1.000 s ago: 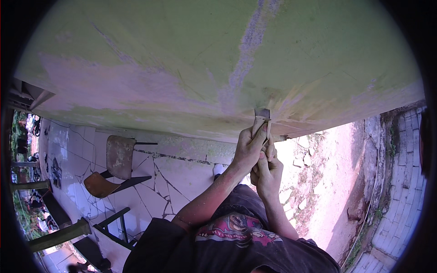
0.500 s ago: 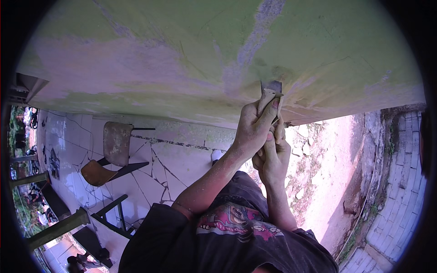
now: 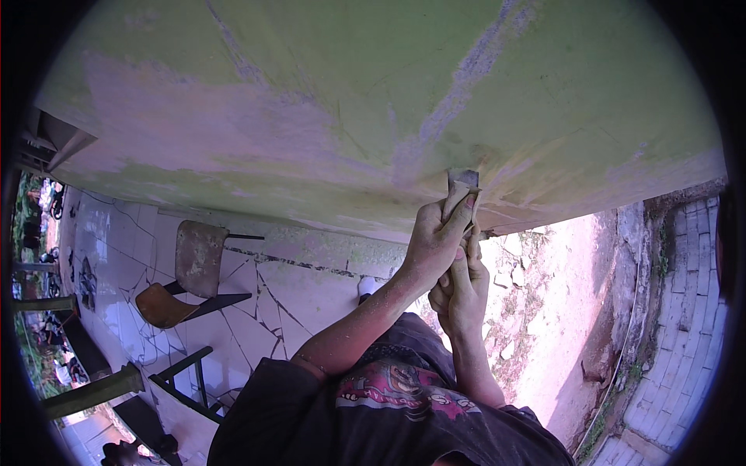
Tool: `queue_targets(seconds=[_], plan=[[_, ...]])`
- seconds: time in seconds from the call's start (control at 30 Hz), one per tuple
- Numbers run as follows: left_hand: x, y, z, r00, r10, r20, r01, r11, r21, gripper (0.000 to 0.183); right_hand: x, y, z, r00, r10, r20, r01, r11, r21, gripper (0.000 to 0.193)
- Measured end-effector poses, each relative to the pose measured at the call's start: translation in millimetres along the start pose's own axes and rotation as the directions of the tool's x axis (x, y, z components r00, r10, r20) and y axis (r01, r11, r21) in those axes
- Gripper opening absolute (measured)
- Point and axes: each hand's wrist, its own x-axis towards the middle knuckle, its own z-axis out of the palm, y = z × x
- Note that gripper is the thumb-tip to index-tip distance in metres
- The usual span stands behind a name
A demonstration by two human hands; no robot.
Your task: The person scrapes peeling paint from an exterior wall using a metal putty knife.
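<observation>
A scraper with a flat grey metal blade (image 3: pixel 465 178) is pressed to the green wall (image 3: pixel 575 85); pale, folded cloth or paper (image 3: pixel 458 194) wraps its lower part. My left hand (image 3: pixel 435 234) is closed around the wrapped part, thumb lying along it. Just below, my right hand (image 3: pixel 466 286) grips the lower end with curled fingers, touching the left. Most of the handle is hidden by my fingers. Around the blade the paint is scuffed and brownish, and a bare, pale purple streak (image 3: pixel 466 78) runs up the wall from there.
A worn chair (image 3: pixel 200 260) stands on the cracked tile floor (image 3: pixel 233 330) to the left, near a dark green metal frame (image 3: pixel 186 380). Green posts (image 3: pixel 93 392) are farther left. On the right lie rubble (image 3: pixel 513 272) and a strip of pale paving (image 3: pixel 680 342).
The wall, the blade and both hands sit lower in the picture as the view shifts. Against the wall, the blade stays at nearly the same spot, and both hands keep their grip.
</observation>
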Motion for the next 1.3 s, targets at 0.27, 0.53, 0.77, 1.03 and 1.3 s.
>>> queue_targets(seconds=[0.27, 0.53, 0.77, 1.03, 1.3], plan=[[2.1, 0.8, -0.5, 0.998, 0.064, -0.021, -0.063, 0.997, 0.046, 0.038, 1.4, -6.1, 2.1, 0.995, 0.004, 0.099, -0.008, 0.999, 0.035, 0.023], [7.1, -23.8, -6.8, 0.995, 0.097, -0.004, -0.097, 0.995, -0.002, 0.038, 7.9, 6.1, -14.0, 0.996, 0.024, 0.088, -0.026, 0.999, 0.019, 0.032], [10.9, -24.9, -4.2, 0.989, 0.137, -0.052, -0.131, 0.986, 0.105, 0.036, 5.2, -1.6, -8.2, 0.995, 0.04, 0.088, -0.046, 0.996, 0.072, 0.035], [10.7, -25.8, -6.4, 0.995, 0.094, -0.029, -0.095, 0.995, -0.022, 0.038, 12.1, 1.5, -6.0, 0.998, -0.002, 0.064, -0.001, 0.999, 0.054, 0.02], [5.3, -3.9, 2.8, 0.986, 0.164, -0.039, -0.163, 0.986, 0.014, 0.034, 8.2, -9.3, -3.1, 0.991, -0.032, 0.132, 0.023, 0.997, 0.072, 0.033]])
